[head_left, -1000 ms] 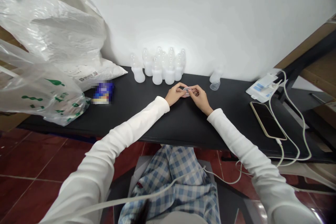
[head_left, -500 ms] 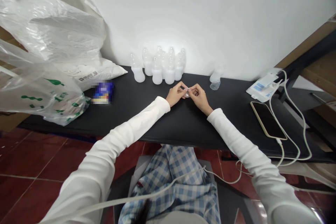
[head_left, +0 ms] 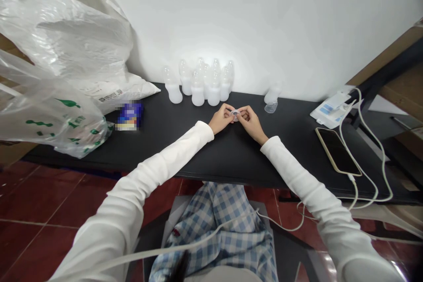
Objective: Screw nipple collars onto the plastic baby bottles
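Observation:
Over the middle of the black table, my left hand [head_left: 222, 119] pinches one side of a small round clear plastic ring [head_left: 235, 114]. On its other side, my right hand [head_left: 250, 123] grips the same ring between thumb and fingers. Behind my hands several white bottles with clear domed tops [head_left: 198, 90] stand upright in a cluster by the wall. To the right, a separate white bottle piece [head_left: 271, 96] is beside a clear cap [head_left: 270, 106]. The fingertips partly cover the ring, so its finer details cannot be made out.
Large white plastic bags [head_left: 66, 44] and a printed clear bag [head_left: 76, 119] fill the left end. A blurred blue packet [head_left: 130, 115] lies beside them. On the right are a phone [head_left: 337, 150], a white plastic case [head_left: 330, 110] and looping white cables [head_left: 383, 158].
The plastic ring has been tilted between my fingers, so its round opening now faces up toward me. Both hands stay in nearly the same place.

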Demonstrator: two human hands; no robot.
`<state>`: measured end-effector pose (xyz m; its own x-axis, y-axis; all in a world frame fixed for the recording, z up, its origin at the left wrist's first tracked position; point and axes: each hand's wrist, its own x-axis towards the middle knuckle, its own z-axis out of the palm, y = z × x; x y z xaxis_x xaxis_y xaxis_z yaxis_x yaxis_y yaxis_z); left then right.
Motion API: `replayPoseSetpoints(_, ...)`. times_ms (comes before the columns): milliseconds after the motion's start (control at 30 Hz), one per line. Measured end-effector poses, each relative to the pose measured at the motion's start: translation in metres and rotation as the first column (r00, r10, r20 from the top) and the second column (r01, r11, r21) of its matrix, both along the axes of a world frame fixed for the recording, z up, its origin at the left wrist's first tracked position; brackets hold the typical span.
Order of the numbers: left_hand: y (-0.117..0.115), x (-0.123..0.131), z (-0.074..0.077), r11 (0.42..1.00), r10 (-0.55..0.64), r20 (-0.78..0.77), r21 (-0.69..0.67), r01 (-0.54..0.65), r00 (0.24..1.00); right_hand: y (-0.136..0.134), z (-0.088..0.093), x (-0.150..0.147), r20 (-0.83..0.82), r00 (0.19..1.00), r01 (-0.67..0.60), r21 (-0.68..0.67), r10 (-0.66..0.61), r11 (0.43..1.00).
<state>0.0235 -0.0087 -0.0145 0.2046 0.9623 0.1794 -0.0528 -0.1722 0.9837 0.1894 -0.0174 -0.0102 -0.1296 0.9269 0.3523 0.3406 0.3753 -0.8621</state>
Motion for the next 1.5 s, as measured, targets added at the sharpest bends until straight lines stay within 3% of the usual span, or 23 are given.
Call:
replayPoseSetpoints(267, -0.002, 0.001, 0.003, 0.998, 0.056, -0.059, 0.012, -0.055, 0.997, -0.003, 0.004, -0.004, 0.045, 0.999, -0.024, 0.089, 0.020, 0.996)
replayPoseSetpoints(767, -0.012, 0.005, 0.014, 0.992, 0.128, -0.151, 0.019, -0.127, 0.980, -0.002, 0.002, -0.004, 0.054, 0.998, 0.007, 0.079, -0.012, 0.997)
replayPoseSetpoints(1133, -0.002, 0.000, 0.001, 0.998, 0.050, -0.089, 0.028, -0.047, 0.995, 0.000, -0.003, -0.002, 0.067, 0.998, -0.007, 0.081, 0.002, 0.997)
replayPoseSetpoints(1500, -0.003, 0.002, 0.002, 0.995, 0.082, -0.107, 0.062, -0.075, 0.991, -0.001, 0.001, -0.001, 0.094, 0.994, 0.054, 0.093, -0.063, 0.994)
